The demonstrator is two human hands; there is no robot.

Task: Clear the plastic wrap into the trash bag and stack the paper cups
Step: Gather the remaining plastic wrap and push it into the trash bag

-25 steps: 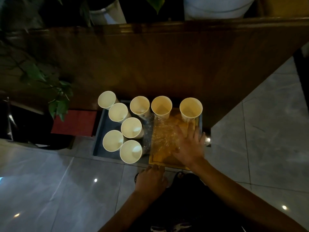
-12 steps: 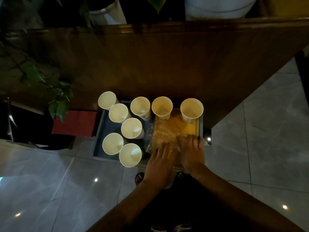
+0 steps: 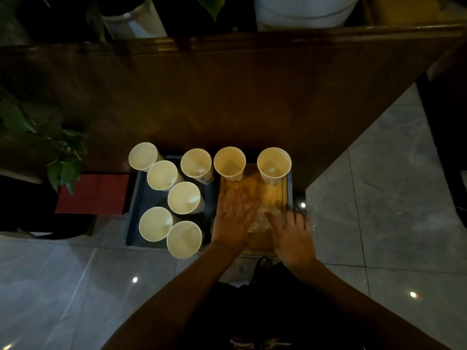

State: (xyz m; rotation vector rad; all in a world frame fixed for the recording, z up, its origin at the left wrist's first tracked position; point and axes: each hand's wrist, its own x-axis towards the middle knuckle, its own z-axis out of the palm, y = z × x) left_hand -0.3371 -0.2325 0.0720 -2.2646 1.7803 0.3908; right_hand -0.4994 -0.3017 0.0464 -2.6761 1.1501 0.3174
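Two hands now press the crinkled clear plastic wrap [image 3: 260, 218] on the orange wooden tray [image 3: 279, 195], left hand [image 3: 233, 218] newly joining right hand [image 3: 293, 236], fingers spread; gathering begins, eight white paper cups [image 3: 184, 197] unstacked.

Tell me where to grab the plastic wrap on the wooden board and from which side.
Pinch the crumpled near edge of the plastic wrap, between the left hand and right hand. Come from the near side: it lies flat on the wooden board, and paper cups stand along its far end.
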